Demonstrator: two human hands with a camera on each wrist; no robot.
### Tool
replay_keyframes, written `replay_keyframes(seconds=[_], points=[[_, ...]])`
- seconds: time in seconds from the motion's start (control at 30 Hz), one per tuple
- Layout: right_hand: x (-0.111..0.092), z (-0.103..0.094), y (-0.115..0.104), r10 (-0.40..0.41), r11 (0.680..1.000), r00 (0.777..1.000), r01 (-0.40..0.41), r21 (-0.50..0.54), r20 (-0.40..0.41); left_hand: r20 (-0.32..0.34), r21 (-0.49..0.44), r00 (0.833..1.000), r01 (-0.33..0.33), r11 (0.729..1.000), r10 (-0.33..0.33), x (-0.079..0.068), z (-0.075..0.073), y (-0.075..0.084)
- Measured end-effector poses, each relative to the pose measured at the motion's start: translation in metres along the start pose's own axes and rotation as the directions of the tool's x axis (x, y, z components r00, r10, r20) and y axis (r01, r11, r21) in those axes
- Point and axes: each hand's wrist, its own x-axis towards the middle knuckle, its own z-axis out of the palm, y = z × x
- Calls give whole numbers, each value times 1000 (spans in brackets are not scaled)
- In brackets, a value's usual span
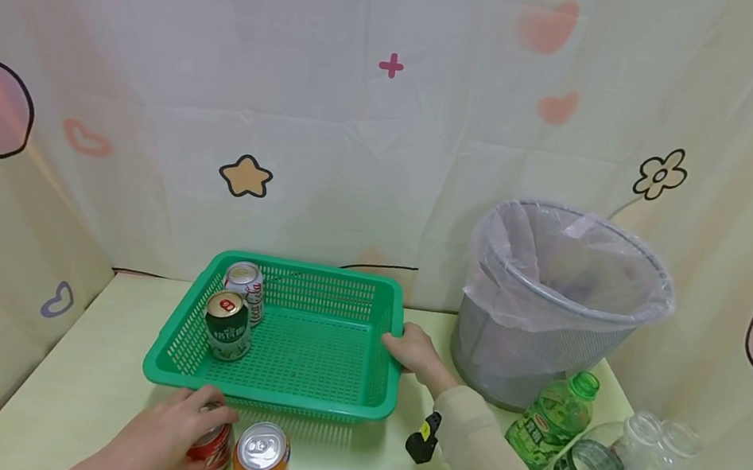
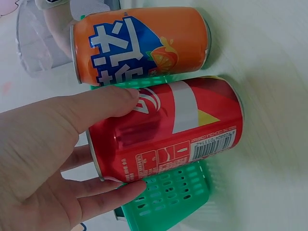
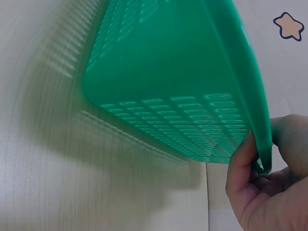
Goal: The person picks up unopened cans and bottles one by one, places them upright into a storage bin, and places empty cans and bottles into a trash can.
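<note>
My left hand grips a red soda can near its top, thumb on one side and fingers on the other. An orange soda can stands upright just right of it on the table. With my right hand I hold the right-hand rim of a green plastic basket; in the right wrist view the fingers curl round that rim. Inside the basket, at its left end, a dark green can stands in front of a silver Coca-Cola can.
A mesh trash bin with a clear liner stands at the back right. In front of it are a green plastic bottle and clear bottles beside my right sleeve. A patterned curtain hangs behind the table.
</note>
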Motion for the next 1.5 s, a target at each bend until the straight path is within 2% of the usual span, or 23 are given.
replay_keyframes(seconds=[0.5, 0.9, 1.07, 1.3, 1.5], points=[[0, 0, 0, -1, 1000, 1000, 1, 2, 4, 62, -40, 998, 37, 999, -34, 3, 2, 1], [1, 0, 1, -7, 1000, 1000, 7, -3, 3, -9, -3, 1000, 10, 1000, -10, 2, 5, 2], [1, 0, 1, -8, 1000, 1000, 8, -3, 1, 0, -13, 999, 35, 999, -35, 2, 5, 3], [1, 0, 1, -7, 1000, 1000, 7, -5, -4, 48, -41, 996, 74, 996, -72, 3, 5, 2], [1, 0, 1, -6, 1000, 1000, 6, -5, -3, 44, -22, 998, 44, 999, -43, 2, 6, 0]])
